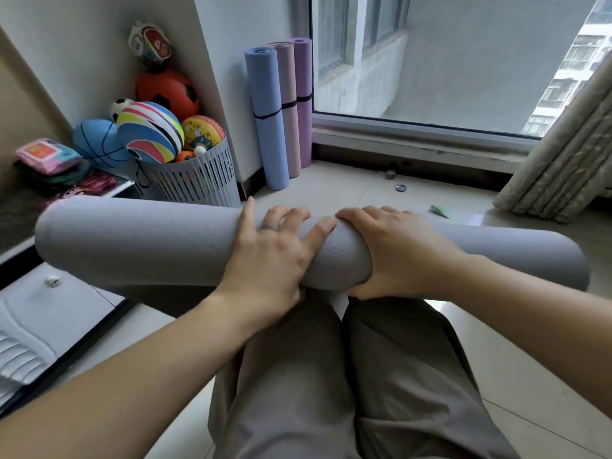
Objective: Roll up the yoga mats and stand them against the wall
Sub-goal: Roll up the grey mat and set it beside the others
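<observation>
Gripping the rolled grey mat (pixel 149 240) at mid-length with left hand (pixel 275 250) and right hand (pixel 397 250) side by side, curling over its top. Holding it level over the legs (pixel 298 376), stretching toward 9 and 3 o'clock.

Rolled mat (pixel 132 240) in front, three upright mats (pixel 288 107) behind it against the wall (pixel 231 28), basket (pixel 205 183) left of them

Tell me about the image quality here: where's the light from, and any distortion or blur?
Head view: daylight enters through the window ahead, leaving a pale sheen on the floor; the wide-angle lens bows the grey rolled mat and tilts the curtain at the right edge; the left hand and right hand gripping the mat look sharp.
</observation>
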